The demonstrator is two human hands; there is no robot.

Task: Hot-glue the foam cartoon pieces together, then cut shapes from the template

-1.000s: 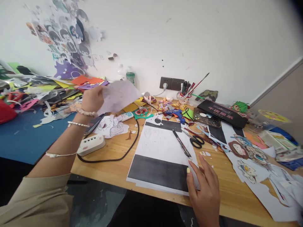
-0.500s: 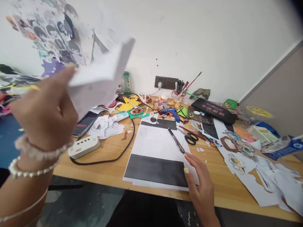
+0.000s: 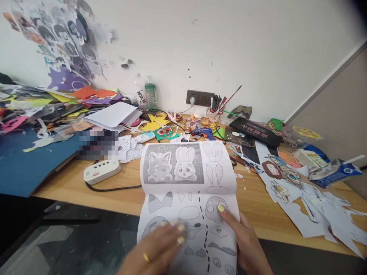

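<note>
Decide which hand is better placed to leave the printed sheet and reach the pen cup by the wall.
Right, probably. The right hand holds the printed sheet at its right edge, nearer the pen cup. The left hand rests lower left on the sheet and would have to cross it.

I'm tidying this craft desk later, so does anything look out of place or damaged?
The white printed sheet with fox and rabbit drawings bows upward, gripped by the right hand with the left hand resting on it. Jagged white paper offcuts lie strewn over the right end of the wooden desk.
</note>
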